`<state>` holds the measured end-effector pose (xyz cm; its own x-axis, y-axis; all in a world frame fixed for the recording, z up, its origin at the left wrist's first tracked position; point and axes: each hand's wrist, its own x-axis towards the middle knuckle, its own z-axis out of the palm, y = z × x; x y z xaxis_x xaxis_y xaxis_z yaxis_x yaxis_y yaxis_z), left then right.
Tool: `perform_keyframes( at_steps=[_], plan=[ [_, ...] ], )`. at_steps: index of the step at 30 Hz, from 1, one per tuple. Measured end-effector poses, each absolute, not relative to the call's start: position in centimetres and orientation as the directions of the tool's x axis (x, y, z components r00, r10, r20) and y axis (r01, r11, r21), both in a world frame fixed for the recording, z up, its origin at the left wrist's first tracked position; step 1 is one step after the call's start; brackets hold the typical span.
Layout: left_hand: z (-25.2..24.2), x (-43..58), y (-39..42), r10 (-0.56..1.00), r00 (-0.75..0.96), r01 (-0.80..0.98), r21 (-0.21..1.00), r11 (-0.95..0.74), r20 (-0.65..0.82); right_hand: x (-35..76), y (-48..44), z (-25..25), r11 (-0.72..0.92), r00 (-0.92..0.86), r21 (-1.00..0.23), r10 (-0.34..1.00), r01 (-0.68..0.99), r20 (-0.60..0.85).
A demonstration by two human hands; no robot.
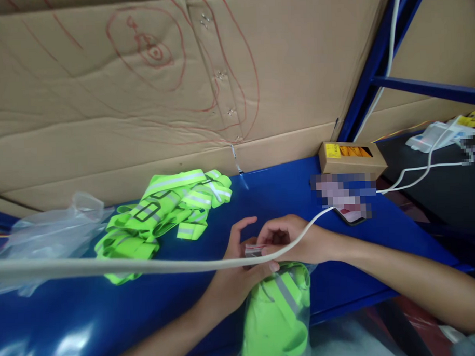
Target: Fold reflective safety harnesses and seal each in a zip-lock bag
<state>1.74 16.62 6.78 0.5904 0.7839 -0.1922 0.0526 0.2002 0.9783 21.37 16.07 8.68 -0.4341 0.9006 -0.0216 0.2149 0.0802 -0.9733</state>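
A clear zip-lock bag (246,323) filled with a bright green reflective strap (274,327) hangs at the table's front edge. My left hand (236,271) pinches the bag's top from the left, its index finger raised and bent. From the right, my right hand (292,236) grips the same top edge with curled fingers, and a short stretch of the zip strip shows between the hands. Beyond them lies a loose pile of green reflective straps (161,212) with grey stripes and metal-like buckles or dark loops.
A white cable (147,265) runs across the view in front of my hands. Clear plastic bags (52,231) lie at the left on the blue table (209,251). At the right are a phone (353,215) and a small cardboard box (354,161). A cardboard wall (288,67) stands behind.
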Motion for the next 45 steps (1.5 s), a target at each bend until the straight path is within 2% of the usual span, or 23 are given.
perform_keyframes(
  at_steps=[5,9,15,21,23,25,29,31,33,38,42,45],
  plan=[
    [6.2,1.7,16.9,0.779,0.598,0.102,0.982,0.161,-0.189,21.3,16.2,8.4,0.105,-0.431,-0.969,0.902,0.223,-0.002],
    [6.0,1.7,17.0,0.782,0.598,0.12,0.984,0.129,-0.176,21.1,16.3,8.2,0.082,-0.451,-0.985,0.892,0.151,0.005],
    [5.7,1.6,16.9,0.779,0.603,0.147,0.984,0.105,-0.173,21.1,16.3,7.8,0.213,-0.483,-0.953,0.871,0.215,0.086],
    [5.3,1.9,16.8,0.762,0.63,0.11,0.989,0.102,-0.148,20.9,16.2,7.7,0.183,-0.534,-0.97,0.843,0.161,0.071],
    [5.5,1.8,16.8,0.757,0.642,0.126,0.991,0.053,-0.122,20.9,16.1,8.0,0.187,-0.497,-0.97,0.863,0.154,0.088],
    [5.9,1.4,16.8,0.718,0.686,0.149,0.989,0.013,-0.113,21.1,16.2,8.2,0.185,-0.385,-0.974,0.915,0.127,0.124],
    [7.0,-0.2,17.6,0.571,0.786,0.242,0.968,0.07,-0.238,22.3,17.3,8.0,0.164,-0.144,-0.982,0.978,0.092,0.15],
    [7.3,-1.0,18.4,0.606,0.749,0.311,0.95,0.039,-0.27,23.1,18.1,7.6,0.139,-0.131,-0.988,0.983,0.07,0.129],
    [7.4,-1.5,19.3,0.681,0.692,0.342,0.94,-0.017,-0.24,23.9,18.8,7.1,0.115,-0.15,-0.991,0.983,0.066,0.104],
    [7.3,-1.7,20.9,0.728,0.651,0.299,0.954,0.014,-0.215,25.1,19.4,6.7,0.064,-0.116,-0.994,0.992,0.09,0.053],
    [7.1,-1.7,21.2,0.712,0.67,0.19,0.976,0.109,-0.21,25.0,19.3,6.6,0.049,-0.185,-0.991,0.982,0.127,0.025],
    [6.9,-1.8,21.2,0.7,0.687,0.134,0.981,0.137,-0.192,24.6,19.0,6.3,0.094,-0.19,-0.985,0.98,0.145,0.066]
  ],
)
